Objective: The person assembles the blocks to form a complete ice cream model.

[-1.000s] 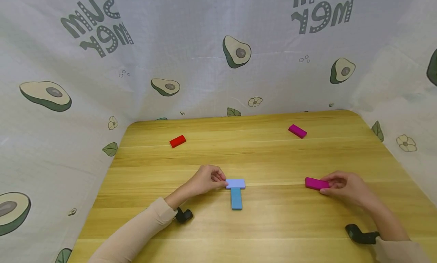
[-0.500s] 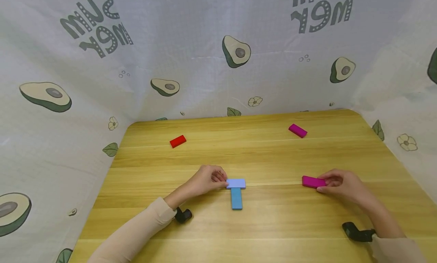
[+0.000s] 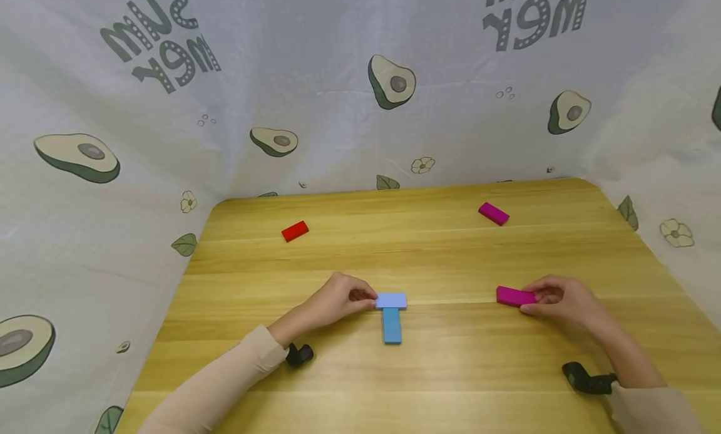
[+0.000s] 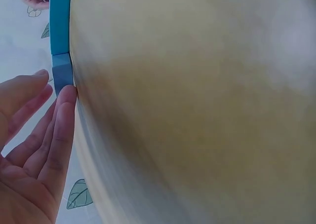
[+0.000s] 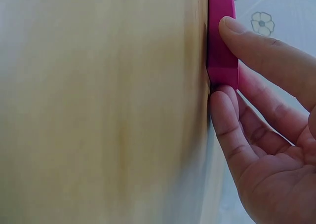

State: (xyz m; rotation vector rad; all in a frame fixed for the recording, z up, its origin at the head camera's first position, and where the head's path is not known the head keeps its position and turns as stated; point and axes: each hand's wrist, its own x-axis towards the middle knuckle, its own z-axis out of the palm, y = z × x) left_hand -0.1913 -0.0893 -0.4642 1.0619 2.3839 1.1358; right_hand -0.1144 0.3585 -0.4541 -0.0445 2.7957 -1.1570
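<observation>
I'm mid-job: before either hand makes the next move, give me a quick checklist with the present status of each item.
1. Right hand has hold of the near magenta block: ok, gripping its right end.
2. Left hand is at the lilac block: ok, touching its left end.
3. Lilac block meets the blue block: ok, together they form a T.
4. Near magenta block touches the T: not ok, they stand apart.
5. Near magenta block rests fully on the table: cannot tell.
</observation>
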